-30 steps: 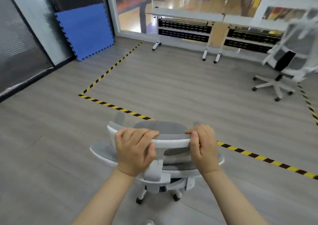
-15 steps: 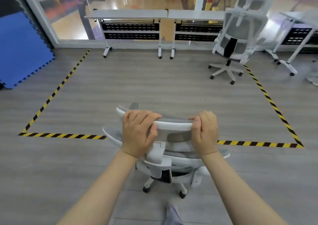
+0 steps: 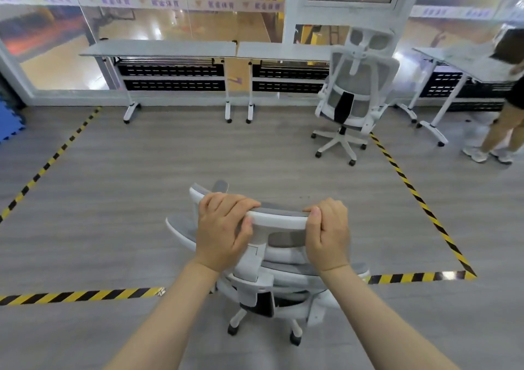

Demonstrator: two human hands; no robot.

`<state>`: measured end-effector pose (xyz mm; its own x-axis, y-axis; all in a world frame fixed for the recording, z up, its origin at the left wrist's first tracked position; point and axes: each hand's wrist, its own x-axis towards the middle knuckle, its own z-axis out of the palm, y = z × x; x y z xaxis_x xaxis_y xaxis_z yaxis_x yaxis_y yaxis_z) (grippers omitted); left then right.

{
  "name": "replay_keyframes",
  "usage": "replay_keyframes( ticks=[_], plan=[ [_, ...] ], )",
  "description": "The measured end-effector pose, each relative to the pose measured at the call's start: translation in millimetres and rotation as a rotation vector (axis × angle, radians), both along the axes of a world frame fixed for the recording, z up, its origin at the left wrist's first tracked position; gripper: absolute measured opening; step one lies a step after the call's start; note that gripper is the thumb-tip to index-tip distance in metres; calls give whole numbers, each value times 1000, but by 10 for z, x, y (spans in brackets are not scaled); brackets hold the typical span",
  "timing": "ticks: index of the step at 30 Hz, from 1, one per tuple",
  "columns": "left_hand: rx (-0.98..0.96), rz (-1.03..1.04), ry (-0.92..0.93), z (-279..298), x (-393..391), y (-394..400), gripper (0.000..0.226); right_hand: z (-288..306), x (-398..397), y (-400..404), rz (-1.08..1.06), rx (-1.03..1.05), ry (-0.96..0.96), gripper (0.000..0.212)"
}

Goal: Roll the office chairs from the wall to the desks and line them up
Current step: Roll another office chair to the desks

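White and grey, the near chair (image 3: pixel 280 259) stands on the wood floor (image 3: pixel 141 185), right over the yellow-and-black tape line (image 3: pixel 82 295). The left hand (image 3: pixel 224 232) and the right hand (image 3: pixel 329 235) both curl tight around its headrest (image 3: pixel 279 218). Another chair (image 3: pixel 354 94) sits far ahead at the desks (image 3: pixel 198 48) by the glass wall. A person (image 3: pixel 507 109) stands at the right edge.

Single head cam, wide-angle, looking forward and down from standing height. Near field: both forearms and the chair (image 3: pixel 279 259) headrest directly below the lens, bottom centre. Far field: desks (image 3: pixel 158 49) along the glass wall at the top edge. Strong barrel distortion bends the floor tape (image 3: pixel 79 296). No second view, so nothing shared.
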<state>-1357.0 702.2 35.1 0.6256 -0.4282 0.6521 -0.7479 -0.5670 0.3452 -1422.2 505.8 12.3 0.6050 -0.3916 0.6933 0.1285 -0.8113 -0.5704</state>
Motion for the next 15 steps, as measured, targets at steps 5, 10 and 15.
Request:
replay_keyframes(
  ticks=[5, 10, 15],
  plan=[
    [6, -44, 11, -17, 849, -533, 31, -3, 811, -524, -13, 10, 7, 33],
    [-19, -62, -14, -55, 1771, -1031, 31, -43, 1703, -1009, -49, 9, 6, 37],
    [-25, -96, -7, -84, 2726, -1455, 30, -47, 2644, -1430, -65, 13, -10, 34]
  ],
)
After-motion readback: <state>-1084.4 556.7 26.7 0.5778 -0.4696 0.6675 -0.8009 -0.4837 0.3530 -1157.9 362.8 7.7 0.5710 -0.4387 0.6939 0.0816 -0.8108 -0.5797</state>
